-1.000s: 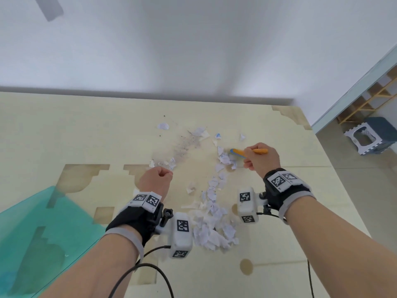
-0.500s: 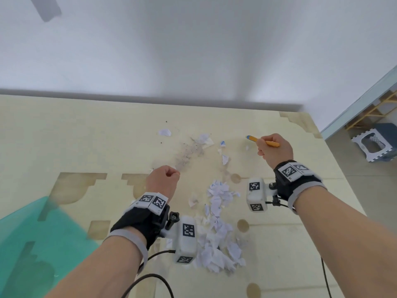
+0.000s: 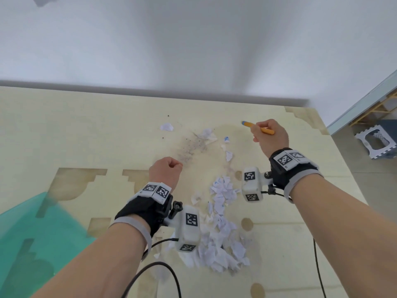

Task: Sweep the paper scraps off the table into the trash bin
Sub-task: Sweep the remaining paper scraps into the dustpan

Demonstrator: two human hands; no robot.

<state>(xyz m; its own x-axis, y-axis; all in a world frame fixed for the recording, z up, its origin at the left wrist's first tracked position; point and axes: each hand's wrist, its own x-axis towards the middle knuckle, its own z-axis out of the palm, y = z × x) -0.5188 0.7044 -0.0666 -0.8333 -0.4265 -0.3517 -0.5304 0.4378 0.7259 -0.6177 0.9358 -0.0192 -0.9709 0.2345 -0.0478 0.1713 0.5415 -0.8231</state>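
Paper scraps (image 3: 221,229) mostly lie heaped near the table's (image 3: 64,130) near edge; a few remain far. Right hand (image 3: 271,136) grips an orange brush handle (image 3: 257,127); left hand (image 3: 166,172) is fisted, empty. No bin visible.

Black wrist straps (image 3: 141,208) with grey cuffs carry white marker-tagged boxes (image 3: 188,227) and black cables (image 3: 150,269)

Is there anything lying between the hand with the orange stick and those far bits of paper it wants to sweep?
Nothing visible does. The right hand grips the orange tool above bare table, and the far scraps lie just left of it with open tabletop between. No trash bin is in view.
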